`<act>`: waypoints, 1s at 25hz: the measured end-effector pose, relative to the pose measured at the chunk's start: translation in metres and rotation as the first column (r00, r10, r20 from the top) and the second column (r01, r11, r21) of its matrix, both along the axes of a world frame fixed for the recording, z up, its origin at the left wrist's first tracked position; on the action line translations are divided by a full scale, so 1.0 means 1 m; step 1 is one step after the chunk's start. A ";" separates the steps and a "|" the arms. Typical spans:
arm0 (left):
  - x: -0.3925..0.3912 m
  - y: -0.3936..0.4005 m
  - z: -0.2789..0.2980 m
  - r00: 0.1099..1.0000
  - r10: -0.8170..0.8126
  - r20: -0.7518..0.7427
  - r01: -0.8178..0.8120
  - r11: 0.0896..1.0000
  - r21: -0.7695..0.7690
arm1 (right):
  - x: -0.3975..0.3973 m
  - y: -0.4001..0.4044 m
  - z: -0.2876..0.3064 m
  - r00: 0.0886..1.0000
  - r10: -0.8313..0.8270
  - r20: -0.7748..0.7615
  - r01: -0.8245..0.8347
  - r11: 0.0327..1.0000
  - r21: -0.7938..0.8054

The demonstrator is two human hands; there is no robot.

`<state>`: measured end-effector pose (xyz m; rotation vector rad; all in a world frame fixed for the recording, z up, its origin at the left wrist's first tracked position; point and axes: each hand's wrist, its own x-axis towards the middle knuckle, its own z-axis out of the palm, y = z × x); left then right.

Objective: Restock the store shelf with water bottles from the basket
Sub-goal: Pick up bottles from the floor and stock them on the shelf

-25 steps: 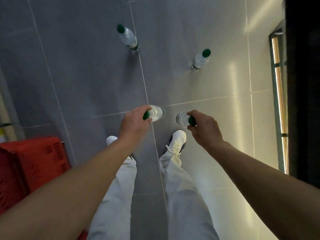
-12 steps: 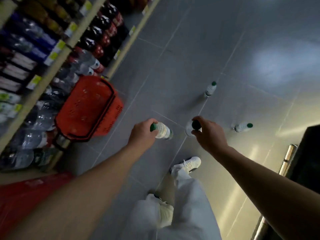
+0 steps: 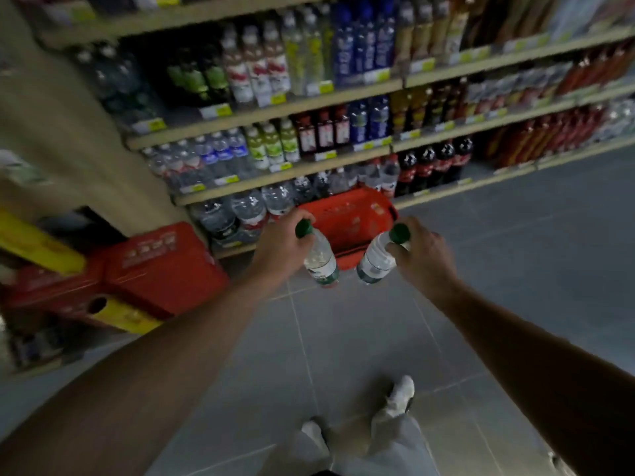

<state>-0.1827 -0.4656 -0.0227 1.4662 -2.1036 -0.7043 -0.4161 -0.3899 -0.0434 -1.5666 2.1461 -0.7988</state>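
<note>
Head view: each hand's grip pinches a bottle's neck, left hand [image 3: 280, 247], right hand [image 3: 424, 254].

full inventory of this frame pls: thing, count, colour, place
water bottles: 2, clear with green caps, one held in each hand, above the floor
basket: 1, red, on floor against bottom shelf
shelves: several tiers, beige, stocked with many mixed drink bottles
drink crates: red and yellow, count unclear, stacked at left
floor: grey tiles
shoes: 2, white, bottom centre
hands: left hand and right hand, each grips a bottle near its cap
</note>
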 end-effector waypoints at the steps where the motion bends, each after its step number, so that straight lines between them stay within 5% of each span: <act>1: 0.021 -0.005 0.018 0.999 0.032 -0.020 -0.032 0.999 -0.036 | 0.019 -0.015 0.015 0.999 0.040 -0.016 -0.041 0.999 -0.025; 11: 0.185 -0.079 0.184 0.932 0.322 -0.167 -0.360 0.872 -0.332 | 0.172 -0.159 0.175 0.934 0.356 -0.036 -0.346 0.874 -0.341; 25: 0.223 -0.242 0.312 0.833 0.505 -0.226 -0.537 0.638 -0.552 | 0.222 -0.382 0.338 0.854 0.507 -0.116 -0.471 0.657 -0.589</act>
